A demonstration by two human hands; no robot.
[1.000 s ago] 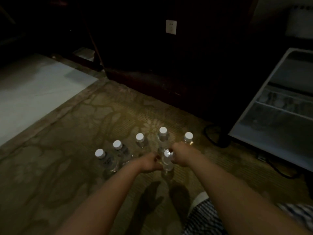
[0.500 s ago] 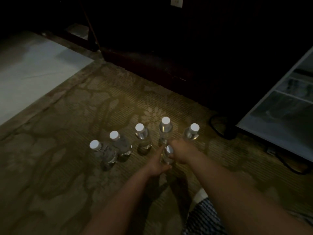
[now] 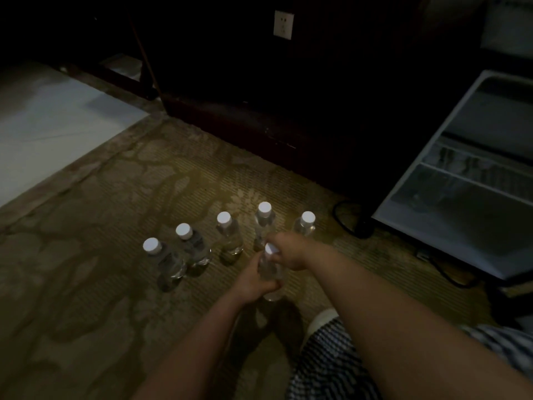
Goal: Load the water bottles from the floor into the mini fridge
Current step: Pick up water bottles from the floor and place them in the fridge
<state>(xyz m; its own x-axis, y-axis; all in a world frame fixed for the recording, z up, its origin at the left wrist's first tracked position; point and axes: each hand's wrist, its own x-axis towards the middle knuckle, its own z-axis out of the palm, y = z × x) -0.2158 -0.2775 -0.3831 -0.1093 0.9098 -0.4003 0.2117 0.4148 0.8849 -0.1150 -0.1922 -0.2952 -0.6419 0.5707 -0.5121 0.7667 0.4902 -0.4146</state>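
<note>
L hand [image 3: 253,280] lower on btl [image 3: 270,271]

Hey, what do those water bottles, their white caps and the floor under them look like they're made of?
Water bottles: probably clear, glossy plastic; the carpet shows through them and they catch highlights. Caps: opaque white, likely matte plastic. Floor: carpet, seemingly woven, with fine ribbing and a leafy pattern. Dim light leaves the finishes uncertain.

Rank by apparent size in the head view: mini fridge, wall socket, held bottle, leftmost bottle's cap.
mini fridge
held bottle
wall socket
leftmost bottle's cap
Socket and cap look close; socket is farther, so unsure.
</note>
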